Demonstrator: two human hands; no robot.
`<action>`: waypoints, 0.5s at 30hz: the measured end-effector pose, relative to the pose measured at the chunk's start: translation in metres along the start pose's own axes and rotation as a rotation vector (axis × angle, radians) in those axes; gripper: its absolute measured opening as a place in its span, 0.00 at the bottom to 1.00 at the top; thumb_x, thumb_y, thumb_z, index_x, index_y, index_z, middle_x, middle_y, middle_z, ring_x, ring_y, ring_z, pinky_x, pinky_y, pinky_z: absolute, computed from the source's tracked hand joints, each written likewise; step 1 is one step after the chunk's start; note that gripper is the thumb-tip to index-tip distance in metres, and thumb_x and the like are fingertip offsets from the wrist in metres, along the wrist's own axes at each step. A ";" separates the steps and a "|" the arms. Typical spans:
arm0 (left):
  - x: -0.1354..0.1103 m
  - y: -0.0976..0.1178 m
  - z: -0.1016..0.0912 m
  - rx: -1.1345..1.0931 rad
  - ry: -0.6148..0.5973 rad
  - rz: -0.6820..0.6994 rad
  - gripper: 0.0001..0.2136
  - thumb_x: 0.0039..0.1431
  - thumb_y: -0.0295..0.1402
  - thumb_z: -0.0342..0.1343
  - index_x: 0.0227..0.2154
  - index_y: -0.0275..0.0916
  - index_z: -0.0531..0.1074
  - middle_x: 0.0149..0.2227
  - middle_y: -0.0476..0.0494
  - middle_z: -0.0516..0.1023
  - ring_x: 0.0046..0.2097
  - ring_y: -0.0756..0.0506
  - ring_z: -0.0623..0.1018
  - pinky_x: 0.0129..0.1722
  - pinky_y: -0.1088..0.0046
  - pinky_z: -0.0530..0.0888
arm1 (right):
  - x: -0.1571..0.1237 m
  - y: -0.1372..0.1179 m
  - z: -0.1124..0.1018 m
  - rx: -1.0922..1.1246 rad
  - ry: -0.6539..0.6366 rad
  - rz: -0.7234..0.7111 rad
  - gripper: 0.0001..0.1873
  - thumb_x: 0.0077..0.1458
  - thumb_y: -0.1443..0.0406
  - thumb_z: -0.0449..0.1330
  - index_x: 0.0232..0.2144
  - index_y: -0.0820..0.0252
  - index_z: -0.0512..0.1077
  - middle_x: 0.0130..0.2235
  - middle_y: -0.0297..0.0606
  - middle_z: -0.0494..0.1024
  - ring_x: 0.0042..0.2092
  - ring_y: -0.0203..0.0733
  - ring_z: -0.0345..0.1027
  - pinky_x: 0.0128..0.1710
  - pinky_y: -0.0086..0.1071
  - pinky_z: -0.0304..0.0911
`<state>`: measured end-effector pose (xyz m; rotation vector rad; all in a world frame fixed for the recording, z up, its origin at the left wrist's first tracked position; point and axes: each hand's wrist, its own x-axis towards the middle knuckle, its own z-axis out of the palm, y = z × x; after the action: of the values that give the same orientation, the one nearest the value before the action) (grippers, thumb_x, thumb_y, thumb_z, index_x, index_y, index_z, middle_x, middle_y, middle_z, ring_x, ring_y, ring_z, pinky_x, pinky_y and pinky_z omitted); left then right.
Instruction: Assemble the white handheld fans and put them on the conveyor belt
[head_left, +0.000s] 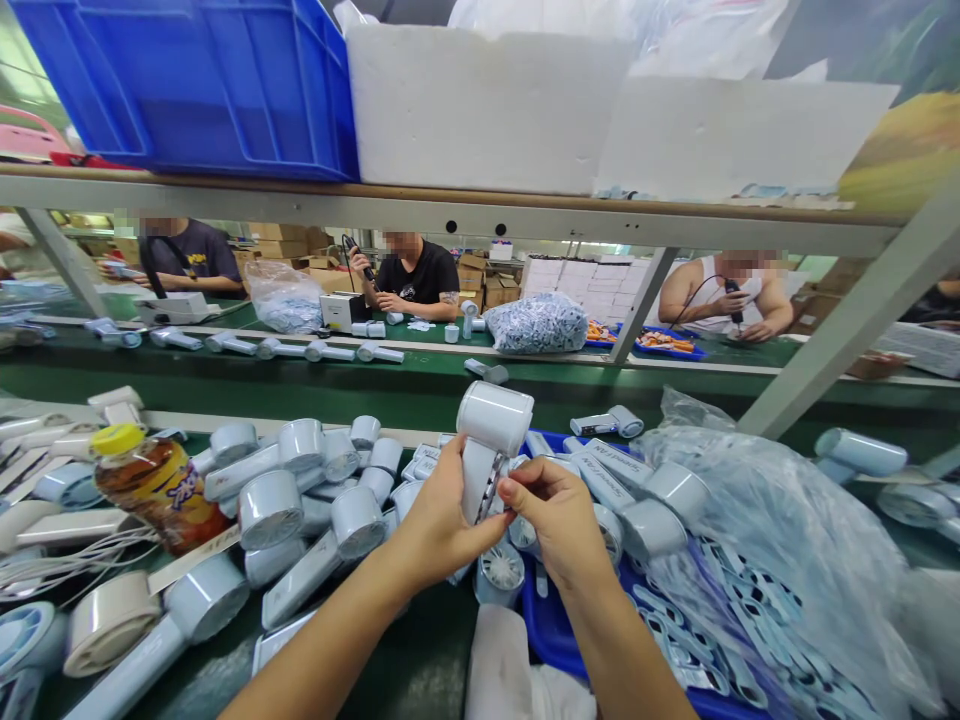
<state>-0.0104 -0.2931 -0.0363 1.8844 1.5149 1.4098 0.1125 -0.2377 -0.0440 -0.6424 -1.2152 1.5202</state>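
A pale blue handheld fan [495, 415] is raised in front of me, its round head up and its handle down. My left hand [439, 525] is wrapped round the handle, thumb across the lower end. On the handle's right side a dark and shiny strip shows, perhaps an open seam. My right hand [562, 520] is closed in a pinch against that side; whatever its fingertips hold is hidden. Below the hands another fan head [500, 572] shows its grille. A blue tray [551, 640] with glossy pale blue handle parts [690, 640] lies under and beyond my right forearm.
Many similar fans [274, 510] are heaped at the left, beside a yellow-capped drink bottle [161, 485]. A clear plastic bag [795, 530] lies at the right. Overhead, a shelf [480, 210] carries a blue crate [195, 90] and a white foam box [487, 110]. Several people work across the green conveyor [187, 385].
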 end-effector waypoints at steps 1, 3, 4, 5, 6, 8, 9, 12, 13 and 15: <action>0.000 0.001 0.000 -0.010 -0.012 -0.009 0.29 0.48 0.32 0.57 0.53 0.34 0.53 0.46 0.37 0.68 0.45 0.41 0.71 0.45 0.65 0.68 | 0.000 -0.001 -0.002 -0.018 -0.023 -0.018 0.15 0.33 0.63 0.70 0.18 0.61 0.66 0.19 0.27 0.69 0.21 0.31 0.63 0.21 0.24 0.60; 0.001 0.003 -0.001 -0.017 -0.020 -0.022 0.28 0.48 0.32 0.58 0.52 0.36 0.55 0.46 0.39 0.69 0.46 0.40 0.70 0.46 0.64 0.68 | 0.000 -0.003 -0.005 -0.068 -0.084 -0.046 0.15 0.35 0.63 0.70 0.20 0.60 0.65 0.20 0.27 0.69 0.21 0.31 0.63 0.21 0.25 0.60; 0.002 0.003 -0.002 -0.009 -0.013 -0.023 0.28 0.48 0.32 0.58 0.52 0.37 0.57 0.46 0.39 0.69 0.47 0.40 0.70 0.47 0.64 0.67 | 0.000 -0.004 -0.007 -0.094 -0.118 -0.058 0.15 0.36 0.63 0.69 0.20 0.59 0.65 0.21 0.27 0.69 0.22 0.32 0.64 0.21 0.25 0.61; 0.002 0.004 -0.004 0.000 -0.001 -0.026 0.28 0.47 0.33 0.59 0.52 0.38 0.58 0.47 0.39 0.69 0.48 0.39 0.69 0.48 0.63 0.66 | 0.001 -0.005 -0.009 -0.112 -0.152 -0.075 0.14 0.37 0.62 0.69 0.22 0.59 0.66 0.22 0.28 0.69 0.23 0.32 0.64 0.22 0.25 0.61; 0.003 0.004 -0.006 0.001 0.012 -0.032 0.29 0.46 0.33 0.60 0.52 0.38 0.58 0.48 0.39 0.68 0.49 0.38 0.68 0.50 0.62 0.65 | 0.002 -0.006 -0.011 -0.114 -0.180 -0.097 0.13 0.38 0.61 0.68 0.23 0.58 0.67 0.23 0.29 0.70 0.25 0.33 0.65 0.23 0.25 0.62; 0.003 0.006 -0.010 -0.035 -0.002 -0.058 0.31 0.46 0.34 0.61 0.54 0.38 0.57 0.50 0.39 0.67 0.52 0.38 0.67 0.52 0.62 0.63 | 0.005 -0.005 -0.014 -0.070 -0.244 -0.143 0.14 0.41 0.58 0.67 0.29 0.57 0.69 0.29 0.32 0.72 0.30 0.36 0.68 0.27 0.27 0.64; 0.002 0.008 -0.011 -0.068 -0.035 -0.073 0.33 0.45 0.34 0.61 0.55 0.38 0.56 0.51 0.39 0.67 0.52 0.38 0.66 0.52 0.62 0.63 | 0.007 -0.003 -0.014 -0.034 -0.288 -0.156 0.17 0.41 0.55 0.66 0.33 0.56 0.70 0.32 0.35 0.73 0.34 0.39 0.69 0.29 0.28 0.65; -0.001 0.016 -0.012 -0.148 -0.117 -0.102 0.33 0.44 0.31 0.61 0.55 0.37 0.56 0.51 0.40 0.68 0.52 0.39 0.68 0.52 0.65 0.63 | 0.010 0.001 -0.013 0.040 -0.373 -0.168 0.24 0.40 0.51 0.65 0.39 0.55 0.70 0.39 0.40 0.75 0.43 0.46 0.68 0.41 0.36 0.64; -0.002 0.019 -0.011 -0.165 -0.117 -0.119 0.32 0.43 0.30 0.61 0.54 0.36 0.57 0.50 0.40 0.69 0.50 0.39 0.69 0.51 0.66 0.64 | 0.009 0.002 -0.012 0.059 -0.377 -0.170 0.26 0.39 0.50 0.65 0.39 0.55 0.70 0.40 0.42 0.75 0.45 0.48 0.68 0.44 0.39 0.63; -0.005 0.023 -0.007 -0.216 -0.097 -0.168 0.30 0.43 0.29 0.61 0.51 0.36 0.61 0.46 0.40 0.71 0.46 0.40 0.71 0.46 0.67 0.67 | 0.007 0.002 -0.010 0.086 -0.371 -0.167 0.29 0.36 0.50 0.67 0.41 0.56 0.70 0.42 0.43 0.75 0.47 0.50 0.67 0.47 0.41 0.61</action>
<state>-0.0037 -0.3085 -0.0177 1.6330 1.3795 1.3281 0.1176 -0.2277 -0.0480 -0.1981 -1.4316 1.5820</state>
